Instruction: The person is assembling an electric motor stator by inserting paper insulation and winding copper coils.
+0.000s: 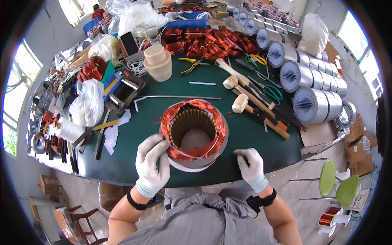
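Observation:
A motor stator (193,132) with copper windings around its top stands upright on the green table (245,139), close to the near edge. My left hand (152,163), in a white glove, grips the stator's left side. My right hand (251,163), also gloved, rests on the table to the right of the stator with its fingers curled; whether it pinches something thin I cannot tell.
Wooden mallets (241,102) and hand tools lie to the right behind the stator. A row of metal stator cores (314,104) lines the right edge. Copper coils (204,41), beige cups (157,61), yellow pliers (191,64) and plastic bags (87,104) crowd the back and left. Green stools (339,183) stand at lower right.

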`<state>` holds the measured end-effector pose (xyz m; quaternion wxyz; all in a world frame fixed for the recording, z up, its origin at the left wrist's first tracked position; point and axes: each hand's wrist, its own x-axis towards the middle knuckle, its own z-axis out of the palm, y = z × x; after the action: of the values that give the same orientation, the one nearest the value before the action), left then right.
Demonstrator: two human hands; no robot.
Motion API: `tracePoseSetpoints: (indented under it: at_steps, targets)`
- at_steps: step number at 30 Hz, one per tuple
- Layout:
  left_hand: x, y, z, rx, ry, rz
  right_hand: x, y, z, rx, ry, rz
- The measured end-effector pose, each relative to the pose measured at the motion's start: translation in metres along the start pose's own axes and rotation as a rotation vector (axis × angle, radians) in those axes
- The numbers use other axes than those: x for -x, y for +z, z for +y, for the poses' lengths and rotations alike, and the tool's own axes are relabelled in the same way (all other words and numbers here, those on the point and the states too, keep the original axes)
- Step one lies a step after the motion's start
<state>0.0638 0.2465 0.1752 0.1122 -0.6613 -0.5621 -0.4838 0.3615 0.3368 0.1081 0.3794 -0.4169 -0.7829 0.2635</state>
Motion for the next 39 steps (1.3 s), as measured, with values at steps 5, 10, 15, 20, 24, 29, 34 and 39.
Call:
tracePoseSetpoints:
  at_steps: [5, 10, 15, 20, 24, 29, 34, 39]
  targets:
    - [-0.003, -0.021, -0.015, -0.078, 0.160, -0.149, -0.002, 0.007, -0.008, 0.106, -0.091, 0.042]
    - [-0.009, -0.053, -0.045, -0.276, 0.049, -0.299, -0.003, 0.008, -0.005, 0.160, -0.137, 0.064]
    - [-0.055, -0.059, -0.072, -0.073, -0.314, -0.530, -0.004, 0.009, -0.006, 0.175, -0.134, 0.064]
    - [-0.119, 0.000, -0.148, 0.496, -0.686, -0.535, -0.001, 0.009, -0.007, 0.198, -0.151, 0.061]
    - [-0.166, 0.063, -0.209, 0.673, -0.856, -0.236, -0.001, 0.016, -0.007, 0.214, -0.088, 0.066]
    - [-0.167, 0.161, -0.220, 0.369, -0.831, -0.015, -0.001, 0.017, -0.008, 0.252, -0.065, 0.077]
    - [-0.167, 0.123, -0.231, 0.623, -0.729, -0.248, -0.001, 0.016, -0.003, 0.258, -0.071, 0.034]
    - [-0.201, 0.038, -0.336, -0.323, -0.359, -0.084, 0.001, 0.021, 0.001, 0.265, -0.093, 0.023]
